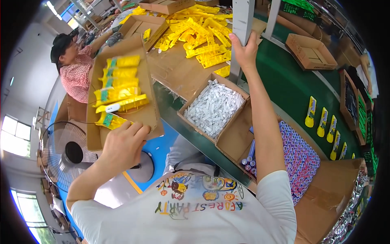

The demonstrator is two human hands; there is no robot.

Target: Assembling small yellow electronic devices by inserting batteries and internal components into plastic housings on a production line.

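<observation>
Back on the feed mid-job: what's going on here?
The person's left hand holds the edge of a cardboard tray carrying several yellow parts. The right hand is at the pale upright post. A box of small white pieces stands near the post, with loose yellow pieces heaped beyond it.

Bright, windows (15, 136) glaring at left, yellow parts (122, 82) motion-blurred; edges bent, corners black

Housings (120, 83) lie in the tray (152, 112) at left. Right of it, a box (196, 129) contains small parts (213, 109). Cylinders (300, 158) stand farther right.
</observation>
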